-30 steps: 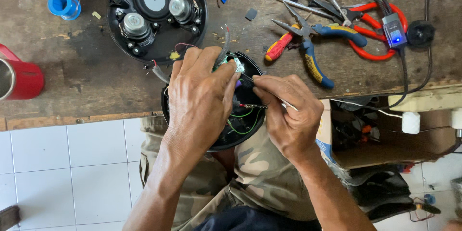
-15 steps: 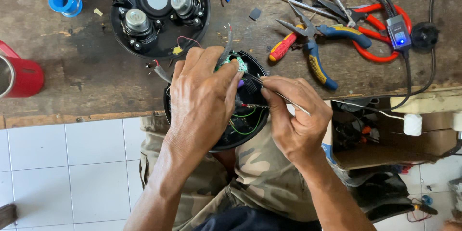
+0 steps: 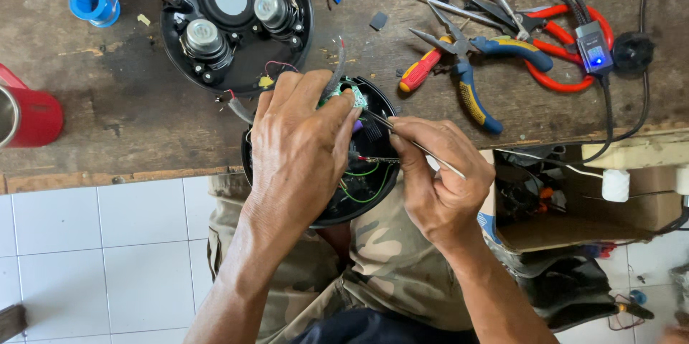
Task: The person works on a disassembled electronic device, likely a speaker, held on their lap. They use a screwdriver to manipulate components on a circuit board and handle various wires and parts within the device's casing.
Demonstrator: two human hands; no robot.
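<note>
My left hand (image 3: 298,147) lies over a round black speaker shell (image 3: 362,197) at the bench's near edge, fingers gripping its far rim and a small green circuit board (image 3: 349,98). My right hand (image 3: 434,179) pinches thin metal tweezers (image 3: 416,147), whose tips point left into the shell next to the board. Green and red wires (image 3: 362,172) lie inside the shell. The other half of the speaker (image 3: 237,17), black with three round drivers, rests on the wooden bench further away, joined by thin wires.
Blue-handled pliers (image 3: 474,75), a red-and-yellow tool (image 3: 423,68), red-handled cutters (image 3: 567,35) and a cable with a lit blue module (image 3: 592,46) lie at the right. A blue tape roll (image 3: 92,3) and a red cup (image 3: 29,114) sit at the left. An open cardboard box (image 3: 567,208) stands below the bench.
My right hand has shifted slightly right and the tweezers now show as a long thin line reaching into the shell. My left hand stays on the shell.
</note>
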